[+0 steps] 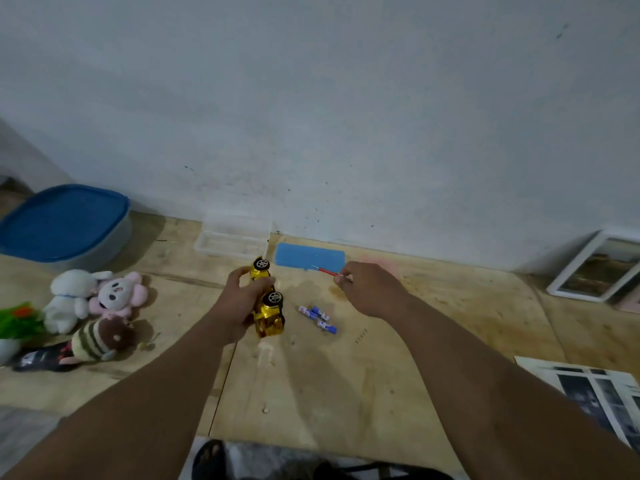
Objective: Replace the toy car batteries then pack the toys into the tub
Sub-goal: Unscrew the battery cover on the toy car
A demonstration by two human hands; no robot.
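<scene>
My left hand (232,304) grips the yellow toy car (267,304), fingers and thumb curled round its body; the car is held on its side above the middle of the plywood floor (311,386), wheels facing right. Just right of the car, the batteries (318,318) lie loose on the floor. My right hand (367,289) pinches what appears to be a small red screwdriver (325,270), tip pointing left. Farther back: plush toys (93,306) at the left edge, a blue-lidded tub (65,226) in the far left corner, and a clear case (235,235) by the wall.
</scene>
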